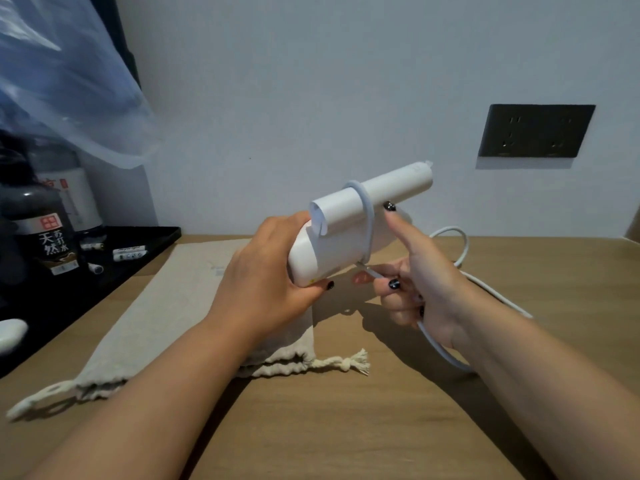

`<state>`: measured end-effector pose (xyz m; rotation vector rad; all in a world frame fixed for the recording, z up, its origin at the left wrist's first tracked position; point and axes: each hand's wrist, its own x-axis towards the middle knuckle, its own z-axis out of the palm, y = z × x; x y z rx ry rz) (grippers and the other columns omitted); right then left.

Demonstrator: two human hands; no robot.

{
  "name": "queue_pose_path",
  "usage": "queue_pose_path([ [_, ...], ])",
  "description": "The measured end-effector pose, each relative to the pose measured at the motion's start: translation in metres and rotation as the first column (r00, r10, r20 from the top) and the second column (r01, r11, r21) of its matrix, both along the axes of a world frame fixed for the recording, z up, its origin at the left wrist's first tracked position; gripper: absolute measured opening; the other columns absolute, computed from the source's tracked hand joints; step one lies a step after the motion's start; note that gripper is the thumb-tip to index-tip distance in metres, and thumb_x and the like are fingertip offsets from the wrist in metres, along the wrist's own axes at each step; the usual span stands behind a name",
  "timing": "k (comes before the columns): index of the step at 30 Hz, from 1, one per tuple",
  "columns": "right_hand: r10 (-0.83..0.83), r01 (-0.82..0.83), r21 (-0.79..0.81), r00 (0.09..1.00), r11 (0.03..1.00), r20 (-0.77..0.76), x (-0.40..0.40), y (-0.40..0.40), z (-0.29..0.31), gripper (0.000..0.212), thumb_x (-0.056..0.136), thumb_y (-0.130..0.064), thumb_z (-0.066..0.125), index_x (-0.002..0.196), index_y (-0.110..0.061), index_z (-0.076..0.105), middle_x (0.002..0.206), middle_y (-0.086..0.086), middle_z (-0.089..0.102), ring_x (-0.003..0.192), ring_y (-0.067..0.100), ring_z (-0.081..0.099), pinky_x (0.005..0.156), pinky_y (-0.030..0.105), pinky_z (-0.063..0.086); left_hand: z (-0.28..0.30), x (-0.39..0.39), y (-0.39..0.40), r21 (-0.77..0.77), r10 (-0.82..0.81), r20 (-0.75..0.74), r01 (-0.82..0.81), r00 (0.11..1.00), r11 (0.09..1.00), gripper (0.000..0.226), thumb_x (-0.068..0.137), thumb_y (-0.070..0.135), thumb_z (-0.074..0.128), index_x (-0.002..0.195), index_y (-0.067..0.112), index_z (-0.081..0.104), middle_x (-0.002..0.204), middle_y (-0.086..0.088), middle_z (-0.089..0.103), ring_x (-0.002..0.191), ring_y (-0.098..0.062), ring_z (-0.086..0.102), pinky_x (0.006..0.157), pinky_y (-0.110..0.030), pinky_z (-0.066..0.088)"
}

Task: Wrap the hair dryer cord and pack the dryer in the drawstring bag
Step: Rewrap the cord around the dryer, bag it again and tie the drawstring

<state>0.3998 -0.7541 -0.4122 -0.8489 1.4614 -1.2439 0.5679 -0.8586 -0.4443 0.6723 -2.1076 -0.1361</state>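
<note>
A white folded hair dryer (346, 233) is held above the table, its handle pointing up to the right. My left hand (270, 282) grips its body from the left. One loop of the white cord (450, 237) circles the dryer. My right hand (415, 278) pinches the cord just below the dryer, index finger raised against the handle. The rest of the cord trails over the table to the right and under my right wrist. A beige drawstring bag (173, 306) lies flat on the table beneath my left hand, its mouth and knotted cords toward me.
A black tray (152, 244) at the left holds dark bottles (48, 237) and small white items. A clear plastic bag (69, 81) hangs at upper left. A dark wall socket (536, 135) sits on the white wall behind. The wooden table (346, 427) extends toward me.
</note>
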Motion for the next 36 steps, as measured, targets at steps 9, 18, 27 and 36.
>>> queue_pose_path([
  [9,0.027,-0.024,-0.019,0.989,1.0,0.148,0.005,0.001,0.0,0.108,0.06,-0.095,0.036,0.102,0.001,0.061,0.058,0.0,0.038,0.046,0.009,0.023,0.043,0.021,0.015,-0.001,-0.003,0.003,-0.327,0.156,0.12,-0.109,0.981,0.939,0.07,0.07,0.033,0.074,0.134,0.025,0.047,0.129,0.002,0.056,0.106,-0.022,0.057,0.072,-0.039,0.036],
  [18,-0.058,0.07,-0.183,0.996,0.981,0.072,0.01,-0.002,-0.009,0.073,0.078,-0.075,0.039,0.09,-0.006,0.061,0.058,0.003,0.049,0.046,0.01,0.026,0.049,0.021,0.016,0.001,-0.002,0.012,0.495,-0.081,-0.196,0.17,0.977,0.852,0.076,0.073,0.017,0.082,0.129,0.041,0.038,0.126,0.01,0.05,0.11,-0.007,0.054,0.086,-0.027,0.053],
  [27,-0.162,-0.01,-0.368,0.886,0.93,-0.434,-0.007,-0.012,-0.024,0.051,0.05,-0.07,0.037,0.065,-0.026,0.056,0.051,-0.011,0.054,0.055,0.012,0.053,0.054,0.024,0.043,0.017,0.009,0.017,0.66,-0.101,-0.75,0.732,0.653,-0.169,0.063,0.045,0.036,0.091,0.098,0.007,0.073,0.084,-0.019,0.068,0.064,-0.031,0.068,0.049,-0.031,0.057],
  [36,0.014,-0.107,-0.481,0.981,0.87,-0.194,-0.009,0.0,-0.006,0.062,0.052,-0.071,0.045,0.079,-0.016,0.05,0.043,-0.011,0.052,0.037,0.001,0.049,0.038,0.01,0.035,0.021,-0.005,0.035,0.622,-0.116,-0.768,0.777,0.63,0.095,0.043,0.068,0.029,0.068,0.107,0.013,0.063,0.089,-0.011,0.074,0.074,-0.026,0.071,0.051,-0.025,0.057],
])
